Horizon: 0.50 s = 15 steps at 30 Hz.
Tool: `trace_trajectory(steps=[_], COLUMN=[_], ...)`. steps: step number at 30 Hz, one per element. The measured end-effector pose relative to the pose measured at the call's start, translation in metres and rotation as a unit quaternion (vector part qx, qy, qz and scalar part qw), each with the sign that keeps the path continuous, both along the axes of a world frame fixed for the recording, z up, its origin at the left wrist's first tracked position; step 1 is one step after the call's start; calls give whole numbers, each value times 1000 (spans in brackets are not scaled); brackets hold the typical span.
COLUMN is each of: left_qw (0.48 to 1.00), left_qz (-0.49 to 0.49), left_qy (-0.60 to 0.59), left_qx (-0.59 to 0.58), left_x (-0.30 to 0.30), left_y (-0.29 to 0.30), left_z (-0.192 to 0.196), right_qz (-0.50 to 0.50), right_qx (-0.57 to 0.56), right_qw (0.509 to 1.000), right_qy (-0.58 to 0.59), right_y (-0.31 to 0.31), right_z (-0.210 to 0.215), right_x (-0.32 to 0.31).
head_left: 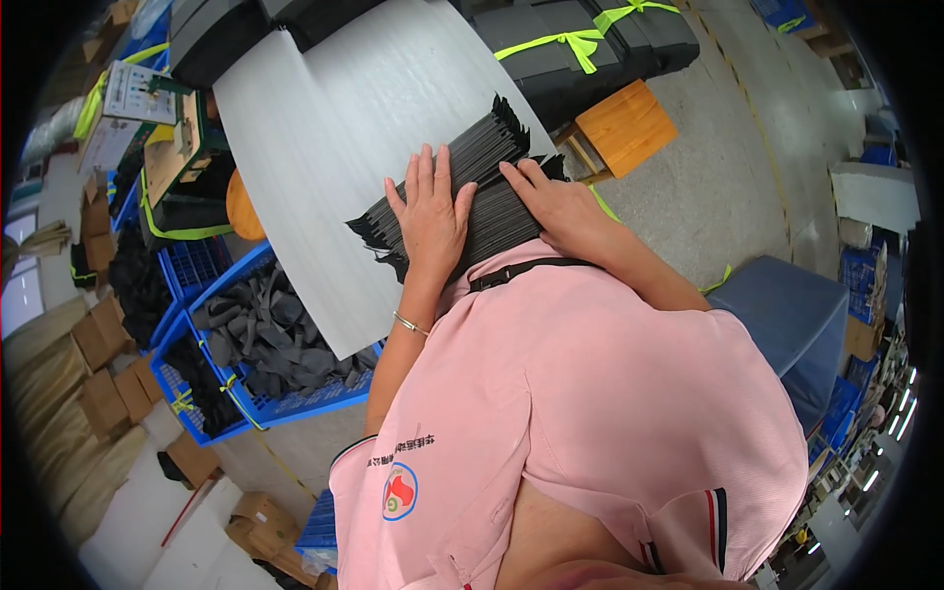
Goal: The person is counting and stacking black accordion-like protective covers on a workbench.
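Two overlapping bundles of thin black strips [477, 146] with ragged ends lie at the near end of a pale grey tabletop [324, 128], close against my waist. My left hand [431, 218] rests flat on the bundles, its fingers spread and thumb apart. At their right end my right hand [570, 208] bends over the nearer bundle, with the thumb side on top. Some of its fingers are hidden, but it appears closed on the strips.
Black bundles tied with yellow-green ribbon [580, 41] stand beyond the table. A wooden stool [627, 128] is at right, a blue covered block [782, 315] nearer me. Left of the table, a blue crate [324, 398] holds dark scraps, and a machine [192, 133] stands behind it.
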State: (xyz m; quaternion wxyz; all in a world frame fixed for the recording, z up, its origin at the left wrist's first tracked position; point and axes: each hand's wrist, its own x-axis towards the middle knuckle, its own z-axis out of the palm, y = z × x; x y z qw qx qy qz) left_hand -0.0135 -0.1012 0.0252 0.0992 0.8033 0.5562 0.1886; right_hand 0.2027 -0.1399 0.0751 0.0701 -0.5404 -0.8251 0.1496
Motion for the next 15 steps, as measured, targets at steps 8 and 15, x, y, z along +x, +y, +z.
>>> trace_trajectory(steps=[8, 15], left_qw=[1000, 1000], left_qz=[11, 23], left_qy=[-2, -15], left_qx=[-7, 3], left_x=[-1, 1], left_y=[1, 1], left_z=[-5, -2], right_qz=[-20, -7], right_qx=[-65, 22], right_qw=[997, 1000], right_qy=[-21, -6], right_y=[0, -5], right_z=[-1, -10], right_x=[-3, -1])
